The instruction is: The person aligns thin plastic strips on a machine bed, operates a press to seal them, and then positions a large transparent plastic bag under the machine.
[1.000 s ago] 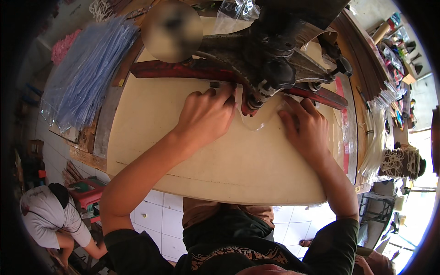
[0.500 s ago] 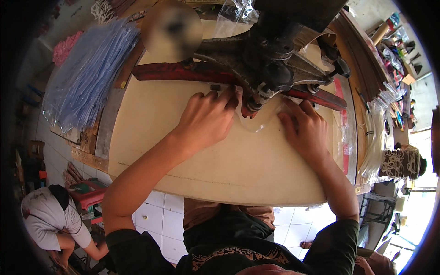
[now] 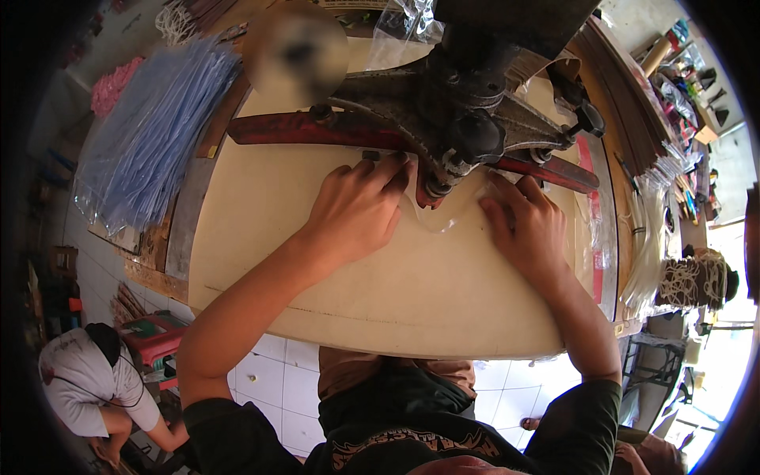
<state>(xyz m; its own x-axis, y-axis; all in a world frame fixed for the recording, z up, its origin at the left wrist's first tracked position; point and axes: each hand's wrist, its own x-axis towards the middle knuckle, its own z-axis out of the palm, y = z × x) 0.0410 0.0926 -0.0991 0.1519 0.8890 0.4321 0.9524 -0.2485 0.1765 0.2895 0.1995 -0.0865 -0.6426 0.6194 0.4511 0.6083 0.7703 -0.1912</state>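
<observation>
A clear plastic sheet [image 3: 443, 225] lies on the pale board [image 3: 380, 289], its curved near edge showing between my hands. My left hand [image 3: 358, 202] is closed, its fingertips at the sheet's left side, close to a red bar. My right hand [image 3: 529, 226] has its fingers curled at the sheet's right side. The long red bar [image 3: 317, 129] crosses just beyond my fingertips, fixed under a black metal press head [image 3: 475, 138] with side arms. Much of the sheet is hidden by the press head, and my fingertips are partly hidden.
Bluish plastic sleeves [image 3: 162, 127] are stacked at the left. A blurred round knob [image 3: 297, 55] hangs at upper left. Clear strips [image 3: 645, 245] and brown slats [image 3: 625, 87] line the right side. A person in a grey shirt [image 3: 75, 380] bends over at lower left.
The press head and red bar sit slightly lower and nearer to me. My hands stay almost where they were, at the sheet's two sides.
</observation>
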